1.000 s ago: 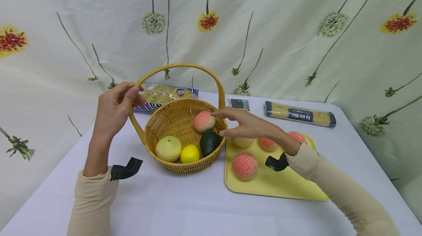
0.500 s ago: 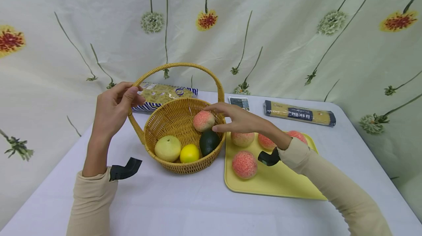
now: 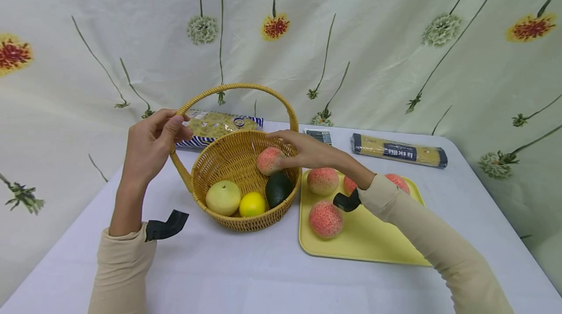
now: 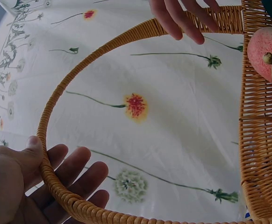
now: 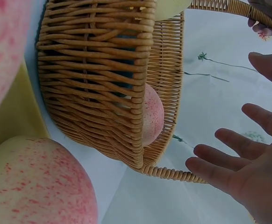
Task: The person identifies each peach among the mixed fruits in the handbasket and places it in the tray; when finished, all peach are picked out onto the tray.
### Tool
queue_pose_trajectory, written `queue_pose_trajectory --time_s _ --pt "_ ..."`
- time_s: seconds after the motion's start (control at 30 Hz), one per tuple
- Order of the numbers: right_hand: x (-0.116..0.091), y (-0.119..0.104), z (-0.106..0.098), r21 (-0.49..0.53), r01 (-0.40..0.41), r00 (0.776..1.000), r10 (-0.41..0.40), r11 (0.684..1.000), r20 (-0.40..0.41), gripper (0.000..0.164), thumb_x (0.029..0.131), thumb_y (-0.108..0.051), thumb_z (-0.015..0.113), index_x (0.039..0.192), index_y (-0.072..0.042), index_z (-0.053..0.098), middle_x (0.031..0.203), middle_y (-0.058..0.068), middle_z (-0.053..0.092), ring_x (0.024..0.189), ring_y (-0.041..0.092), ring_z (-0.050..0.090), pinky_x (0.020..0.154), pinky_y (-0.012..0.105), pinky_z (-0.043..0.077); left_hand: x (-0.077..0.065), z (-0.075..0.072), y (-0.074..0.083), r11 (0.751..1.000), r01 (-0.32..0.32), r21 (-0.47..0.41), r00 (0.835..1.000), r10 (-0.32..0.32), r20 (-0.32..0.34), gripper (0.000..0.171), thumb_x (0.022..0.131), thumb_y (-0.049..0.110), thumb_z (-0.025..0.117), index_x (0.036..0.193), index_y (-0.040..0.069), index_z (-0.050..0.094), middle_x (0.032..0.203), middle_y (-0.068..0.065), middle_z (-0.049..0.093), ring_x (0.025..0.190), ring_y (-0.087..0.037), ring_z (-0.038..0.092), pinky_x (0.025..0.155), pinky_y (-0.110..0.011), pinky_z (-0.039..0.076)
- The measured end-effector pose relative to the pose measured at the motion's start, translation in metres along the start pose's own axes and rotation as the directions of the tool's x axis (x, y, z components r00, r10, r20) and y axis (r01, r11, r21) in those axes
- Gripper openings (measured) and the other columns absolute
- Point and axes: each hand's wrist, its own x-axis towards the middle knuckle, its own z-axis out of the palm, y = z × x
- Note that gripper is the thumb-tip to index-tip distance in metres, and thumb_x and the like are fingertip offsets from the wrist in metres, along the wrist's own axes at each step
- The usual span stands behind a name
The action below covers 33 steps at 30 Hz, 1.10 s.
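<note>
A wicker basket (image 3: 234, 160) with a tall arched handle (image 3: 239, 86) stands on the white table. Inside lie a peach (image 3: 269, 160), a dark green avocado (image 3: 278, 190), a yellow lemon (image 3: 252, 205) and a pale yellow-green round fruit (image 3: 223, 198). My left hand (image 3: 151, 141) holds the left side of the handle, thumb on one side and fingers on the other. My right hand (image 3: 309, 150) hovers over the basket's right rim, above and beside the peach. In the right wrist view, the right hand's fingers (image 5: 220, 158) are spread apart near the handle's base, holding nothing.
Right of the basket, a yellow tray (image 3: 369, 248) bears several more peaches (image 3: 326, 219). Behind stand a pasta bag (image 3: 219, 124), a small dark packet (image 3: 319, 136) and a spaghetti pack (image 3: 399, 151). A floral curtain (image 3: 373, 36) hangs at the back.
My right hand has moved left and slightly away from me, from beside the rim to over the basket's right part. The left hand, basket and fruit stay in place.
</note>
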Motion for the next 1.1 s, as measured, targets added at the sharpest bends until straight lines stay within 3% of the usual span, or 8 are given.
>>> queue_pose_trajectory --time_s 0.3,0.6,0.87,1.1 --pt "0.016 0.001 -0.003 -0.068 0.005 0.998 -0.001 0.998 0.063 0.063 0.093 -0.025 0.06 0.147 -0.007 0.034 0.151 0.014 0.034 0.137 0.033 0.034 0.108 0.05 0.033 0.0 0.0 0.001 1.0 -0.007 -0.009 1.0 0.007 -0.002 0.03 0.099 0.031 0.052 0.109 0.006 0.066 0.078 0.004 0.068 0.074 -0.001 0.063 0.063 -0.012 0.049" --pt "0.037 -0.003 -0.004 -0.123 -0.013 0.994 0.026 0.992 0.104 0.063 0.094 -0.024 0.061 0.147 -0.006 0.033 0.151 0.012 0.034 0.14 0.027 0.031 0.11 0.041 0.032 0.0 -0.001 0.0 1.0 0.0 -0.012 1.0 0.0 -0.002 0.031 0.099 0.031 0.052 0.11 0.005 0.066 0.079 0.004 0.068 0.074 -0.001 0.063 0.064 -0.012 0.049" --pt "0.048 0.003 -0.003 -0.093 -0.067 0.987 0.08 0.993 0.14 0.064 0.095 -0.023 0.06 0.148 -0.005 0.029 0.153 0.011 0.031 0.142 0.025 0.027 0.112 0.041 0.029 0.002 0.0 0.0 1.0 -0.013 -0.019 1.0 0.013 -0.003 0.03 0.098 0.03 0.053 0.109 0.005 0.066 0.08 0.002 0.069 0.074 -0.001 0.064 0.063 -0.012 0.049" --pt "0.06 0.003 -0.005 -0.154 -0.127 0.967 0.157 0.98 0.2 0.066 0.095 -0.027 0.061 0.149 -0.007 0.029 0.155 0.01 0.028 0.143 0.025 0.025 0.113 0.041 0.028 0.001 0.0 -0.001 1.0 -0.007 -0.019 1.0 0.007 0.001 0.03 0.098 0.03 0.053 0.11 0.005 0.066 0.08 0.002 0.069 0.074 -0.002 0.063 0.064 -0.012 0.049"
